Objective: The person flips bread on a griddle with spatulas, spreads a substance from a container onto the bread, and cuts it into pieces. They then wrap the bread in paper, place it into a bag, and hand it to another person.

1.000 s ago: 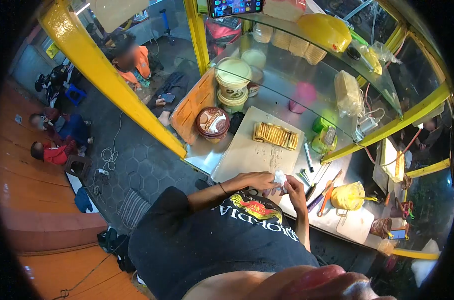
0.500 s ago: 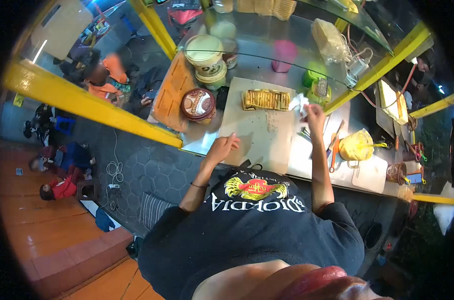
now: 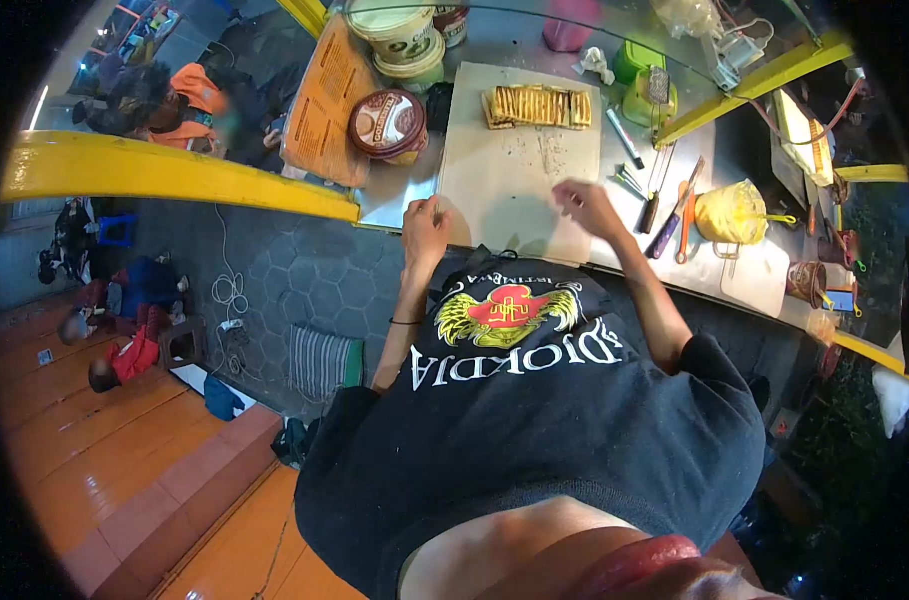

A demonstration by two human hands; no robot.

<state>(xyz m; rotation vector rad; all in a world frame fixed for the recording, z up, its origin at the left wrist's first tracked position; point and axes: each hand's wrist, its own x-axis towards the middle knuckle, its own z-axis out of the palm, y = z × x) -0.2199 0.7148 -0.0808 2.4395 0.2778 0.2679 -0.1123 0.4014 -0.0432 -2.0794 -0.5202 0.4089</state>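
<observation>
A row of sliced, browned toast point(image 3: 537, 107) lies on a beige sheet of board point(image 3: 494, 180) on the metal counter, with crumbs scattered in front of it. At the sheet's near left edge is my left hand point(image 3: 426, 235), its fingers loosely bent and a small gap showing by the thumb. Over the right part of the sheet hovers my right hand point(image 3: 586, 207); its fingers are apart, slightly blurred, and hold nothing. A crumpled white tissue point(image 3: 596, 65) rests on the counter beyond the toast's right end.
Tubs stand at the left, including a brown-lidded one point(image 3: 388, 124), beside an orange panel point(image 3: 326, 105). To the right lie a marker point(image 3: 624, 138), knives with a purple handle point(image 3: 664, 235), and a yellow-filled tub point(image 3: 731, 212). A yellow post point(image 3: 744, 92) crosses there. Other people sit at the left.
My right hand has let go of the white tissue, now on the counter, and moved left over the sheet. My left hand has shifted to the sheet's left edge. The view has tilted.
</observation>
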